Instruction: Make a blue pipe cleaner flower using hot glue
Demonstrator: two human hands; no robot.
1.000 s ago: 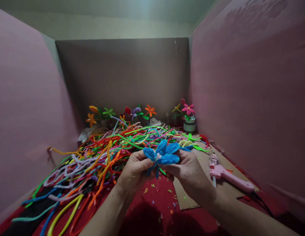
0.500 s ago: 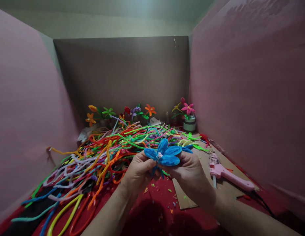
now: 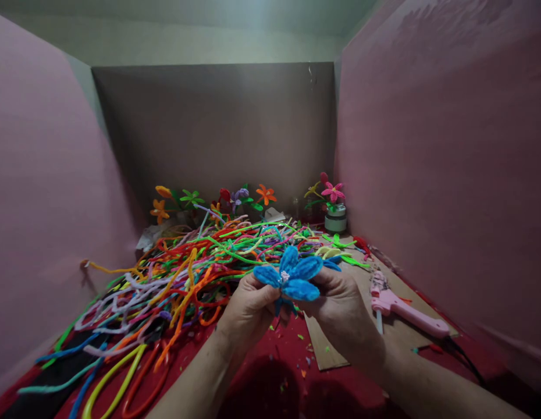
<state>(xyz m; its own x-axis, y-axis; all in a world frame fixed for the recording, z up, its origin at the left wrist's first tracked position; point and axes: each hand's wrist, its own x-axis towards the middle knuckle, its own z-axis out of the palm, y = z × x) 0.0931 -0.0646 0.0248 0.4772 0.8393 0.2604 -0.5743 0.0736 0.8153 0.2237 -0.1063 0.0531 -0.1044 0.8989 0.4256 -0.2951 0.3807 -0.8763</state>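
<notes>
Since both your hands are closed on that blue flower (image 3: pixel 290 274), left hand (image 3: pixel 249 307) pinching under the petals and right hand (image 3: pixel 340 307) gripping the other side, it sits raised off the bench between your fingertips, right in front of you.

Biggest risk, I'd guess: squeeze too hard and the fuzzy petals flatten or bend out of shape, or the little pale centre pops loose. The short stem ends poking out below your fingers could jab you too, since these probably have wire inside.

Just past your left hand is the heap of pipe cleaners (image 3: pixel 187 273). Dip the flower and it could snag in there.

Right of your right hand, the glue gun (image 3: pixel 405 311) lies on cardboard (image 3: pixel 325 349), cord trailing off. Can't tell if it's hot, so mind your wrist.

The bench (image 3: pixel 292 349) has a red cover, littered with tiny clippings under your hands. Far beyond them, finished flowers (image 3: pixel 239 198) line up against a brown back board (image 3: pixel 218 128), with a pink one in a small pot (image 3: pixel 337 221). Pink walls (image 3: pixel 449 145) close in on both sides.
</notes>
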